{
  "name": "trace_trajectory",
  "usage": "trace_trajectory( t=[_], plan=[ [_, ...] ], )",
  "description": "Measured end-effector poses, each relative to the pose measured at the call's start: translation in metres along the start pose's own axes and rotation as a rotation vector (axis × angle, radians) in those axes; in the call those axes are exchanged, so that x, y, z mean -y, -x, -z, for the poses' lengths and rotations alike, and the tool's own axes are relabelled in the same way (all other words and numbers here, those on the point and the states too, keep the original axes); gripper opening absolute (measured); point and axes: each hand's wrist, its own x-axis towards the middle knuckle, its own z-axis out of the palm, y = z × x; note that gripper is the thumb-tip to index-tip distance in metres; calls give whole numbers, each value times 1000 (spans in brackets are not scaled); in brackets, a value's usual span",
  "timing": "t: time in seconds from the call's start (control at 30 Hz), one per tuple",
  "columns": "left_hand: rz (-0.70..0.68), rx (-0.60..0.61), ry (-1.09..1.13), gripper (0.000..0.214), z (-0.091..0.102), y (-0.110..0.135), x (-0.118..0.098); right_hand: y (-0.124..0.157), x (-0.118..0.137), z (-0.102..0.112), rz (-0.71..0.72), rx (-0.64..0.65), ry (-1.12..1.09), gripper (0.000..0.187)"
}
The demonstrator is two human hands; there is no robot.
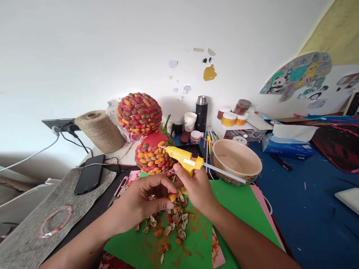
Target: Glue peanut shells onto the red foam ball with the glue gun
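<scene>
A yellow hot glue gun [181, 156] with a clear glue stick out its back is gripped in my right hand [200, 190], its nozzle pointing left. Between the thumb and fingers of my left hand [143, 198] is an orange-painted peanut shell [172, 197]. Just beyond both hands sits a red ball [153, 139], its lower part covered with rows of orange, red and brown shells. Behind it rises another ball [139, 113] covered all over with coloured shells. Loose peanut shells [181, 234], some painted and some split, lie below my hands on a green sheet [134, 244].
A beige bowl [237, 155] stands right of the glue gun. Further back are a black flask [201, 114], paint jars [229, 118] and a tissue pack [288, 144]. On the left are a twine spool [99, 130], a phone [90, 173] and scissors [119, 190].
</scene>
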Motion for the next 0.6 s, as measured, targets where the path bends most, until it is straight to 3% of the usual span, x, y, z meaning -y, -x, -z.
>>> trace_trajectory(
  t=[0.13,0.3,0.43,0.6],
  plan=[
    [-29,-14,288,35,-8,-13,-9,0,2,0,-33,12,-101,57],
    [5,-110,522,41,-10,-26,4,0,2,3,-73,15,-158,73],
    [55,-131,593,39,-1,-26,9,3,5,3,-66,45,-209,77],
    [-37,-252,592,39,17,-24,2,7,6,1,-9,87,-242,75]
  ],
)
